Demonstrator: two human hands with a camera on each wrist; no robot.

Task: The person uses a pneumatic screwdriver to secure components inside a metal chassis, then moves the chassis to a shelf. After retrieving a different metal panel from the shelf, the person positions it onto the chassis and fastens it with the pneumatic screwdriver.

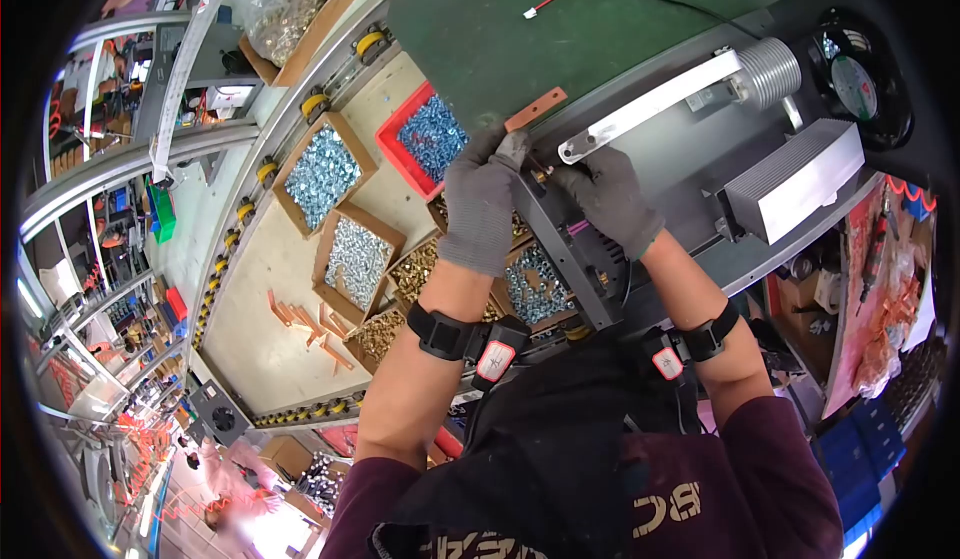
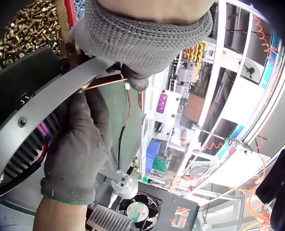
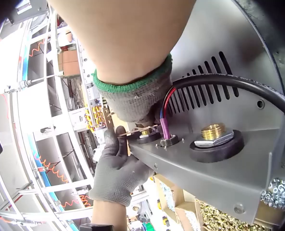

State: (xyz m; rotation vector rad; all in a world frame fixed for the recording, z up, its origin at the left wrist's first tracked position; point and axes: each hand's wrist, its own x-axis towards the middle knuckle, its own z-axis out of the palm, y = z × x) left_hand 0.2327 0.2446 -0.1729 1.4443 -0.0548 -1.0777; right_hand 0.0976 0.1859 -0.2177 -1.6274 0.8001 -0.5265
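Observation:
Both hands wear grey knit gloves. My left hand pinches a bent copper strip with holes at the corner of a dark metal housing. The strip's thin arm reaches to a brass fitting seated on a black washer. My right hand has its fingertips on that fitting from the other side; they partly hide it in the right wrist view. Beside it on the panel are a purple-sleeved cable and a second, larger brass fitting on a black ring.
Boxes of blue-grey fasteners, silver screws and brass screws stand left, with a red bin. Loose copper strips lie nearby. The housing holds a white bar, a finned heatsink and a fan.

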